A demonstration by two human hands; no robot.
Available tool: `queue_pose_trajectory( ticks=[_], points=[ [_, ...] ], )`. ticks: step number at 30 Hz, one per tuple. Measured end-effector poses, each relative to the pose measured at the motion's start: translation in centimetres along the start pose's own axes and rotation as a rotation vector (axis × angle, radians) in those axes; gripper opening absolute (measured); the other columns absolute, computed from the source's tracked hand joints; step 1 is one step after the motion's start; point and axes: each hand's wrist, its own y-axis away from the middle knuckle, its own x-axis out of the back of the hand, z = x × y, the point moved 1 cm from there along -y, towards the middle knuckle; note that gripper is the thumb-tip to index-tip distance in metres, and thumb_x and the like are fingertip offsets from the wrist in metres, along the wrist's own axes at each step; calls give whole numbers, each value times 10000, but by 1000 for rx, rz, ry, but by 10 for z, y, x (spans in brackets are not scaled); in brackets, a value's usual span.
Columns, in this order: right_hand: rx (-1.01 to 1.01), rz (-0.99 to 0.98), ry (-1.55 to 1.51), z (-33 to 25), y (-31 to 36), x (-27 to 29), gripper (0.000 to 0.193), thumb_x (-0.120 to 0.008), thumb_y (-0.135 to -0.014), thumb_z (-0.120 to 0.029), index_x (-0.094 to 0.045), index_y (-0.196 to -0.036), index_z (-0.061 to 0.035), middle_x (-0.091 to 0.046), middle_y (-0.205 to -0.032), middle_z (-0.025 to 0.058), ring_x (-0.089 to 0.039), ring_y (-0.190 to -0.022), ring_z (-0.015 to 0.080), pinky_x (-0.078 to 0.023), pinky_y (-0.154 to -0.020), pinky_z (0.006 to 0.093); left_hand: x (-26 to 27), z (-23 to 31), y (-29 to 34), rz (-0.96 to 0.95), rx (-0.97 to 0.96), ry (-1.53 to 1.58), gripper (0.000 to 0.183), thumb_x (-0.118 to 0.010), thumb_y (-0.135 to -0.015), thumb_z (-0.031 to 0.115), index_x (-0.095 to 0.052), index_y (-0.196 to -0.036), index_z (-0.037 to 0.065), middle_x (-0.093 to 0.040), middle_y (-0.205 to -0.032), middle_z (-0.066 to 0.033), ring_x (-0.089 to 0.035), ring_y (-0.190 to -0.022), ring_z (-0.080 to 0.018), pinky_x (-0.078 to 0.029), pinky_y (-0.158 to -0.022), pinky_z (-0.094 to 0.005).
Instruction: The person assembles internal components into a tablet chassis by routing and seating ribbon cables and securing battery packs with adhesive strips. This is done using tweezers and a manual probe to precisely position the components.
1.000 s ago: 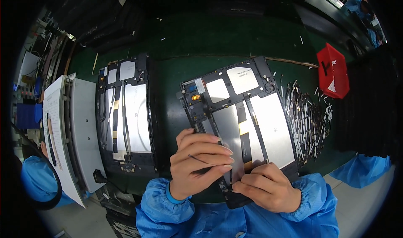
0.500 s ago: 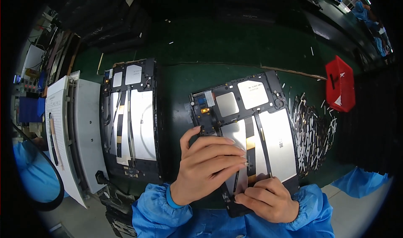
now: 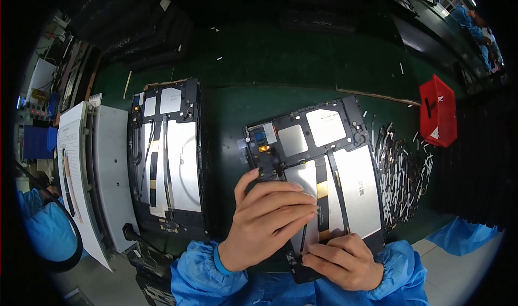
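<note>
An opened tablet (image 3: 350, 193) lies tilted in front of me, its inside up, with silver battery plates, a black board and dark flat cables. My left hand (image 3: 270, 219) is over its lower left part, thumb and fingertips pinched together above the battery; whatever is between them is too small to make out. Near the bottom edge, my right hand (image 3: 345, 263) has its fingers curled and pinched low on the tablet, hiding what they grip. A thin black strip (image 3: 304, 238) shows between the two hands. To the left lies a second opened tablet (image 3: 181, 155), untouched.
Right of the tablet is a heap of small black and white strips (image 3: 402, 182), with a red bin (image 3: 437, 112) behind it. At left, a sheet of paper with pens (image 3: 75, 171) lies against a grey box (image 3: 114, 176). Dark stacks (image 3: 135, 20) stand at the back left.
The view has shifted slightly. Both hands keep nearly the same pinched poses over the tablet, with the right fingers moved only a little.
</note>
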Motion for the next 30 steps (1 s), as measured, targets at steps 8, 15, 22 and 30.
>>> queue_pose_trajectory(
  ticks=[8,15,22,30],
  points=[
    [-2,-12,45,0,0,5,216,-659,-691,-126,-690,-902,-97,-622,-1139,27,-523,-827,142,-419,-646,223,-4,-11,13,91,-138,30,373,-630,-780,453,-676,-1063,213,-432,-1316,-87,-316,-1240,-285,-206,-1017,-411],
    [-36,-26,-107,0,-7,17,245,-676,-703,-166,-667,-921,-53,-632,-1034,75,-566,-763,188,-483,-657,280,-8,-13,39,36,-178,-304,734,-211,-807,745,-648,-1126,248,-442,-1308,-84,-236,-1261,-291,-144,-1017,-423],
    [-152,-190,-1,-1,-22,30,462,-678,-758,-399,-635,-1069,-60,-510,-584,13,-545,-511,135,-450,-503,234,-11,-25,11,53,-88,-148,810,-97,-799,759,-628,-1153,259,-381,-1358,-122,-189,-1293,-344,-73,-1042,-470],
    [-74,-330,135,-21,-1,27,612,-614,-771,-529,-583,-1177,-71,-435,-490,-1,-478,-432,113,-391,-452,203,-14,-16,7,126,-71,-206,749,-60,-908,563,-708,-1000,199,-396,-1336,-183,-186,-1297,-393,-58,-1069,-491]
  ],
)
